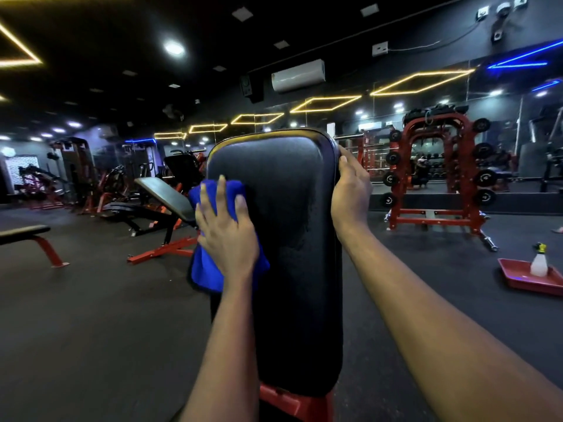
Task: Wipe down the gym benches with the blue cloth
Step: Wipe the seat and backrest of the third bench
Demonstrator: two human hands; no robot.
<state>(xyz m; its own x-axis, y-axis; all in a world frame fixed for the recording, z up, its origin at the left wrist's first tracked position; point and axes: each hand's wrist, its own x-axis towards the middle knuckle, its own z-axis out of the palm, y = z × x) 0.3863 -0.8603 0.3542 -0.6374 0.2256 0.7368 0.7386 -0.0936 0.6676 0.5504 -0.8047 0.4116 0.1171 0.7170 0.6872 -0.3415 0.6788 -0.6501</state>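
Note:
A black padded backrest (289,239) of a gym bench stands steeply inclined right in front of me on a red frame (286,403). My left hand (227,233) presses the blue cloth (201,269) flat against the pad's left edge, fingers spread over the cloth. The cloth hangs below the hand and wraps around the pad's side. My right hand (350,193) grips the upper right edge of the backrest, thumb on the front face. The pad's surface shows a damp sheen near the right side.
Another incline bench (166,197) on a red frame stands behind on the left, and a flat bench (26,233) at far left. A red rack with weight plates (438,178) stands at right. A red tray (530,278) holding a spray bottle (539,260) lies on the dark floor.

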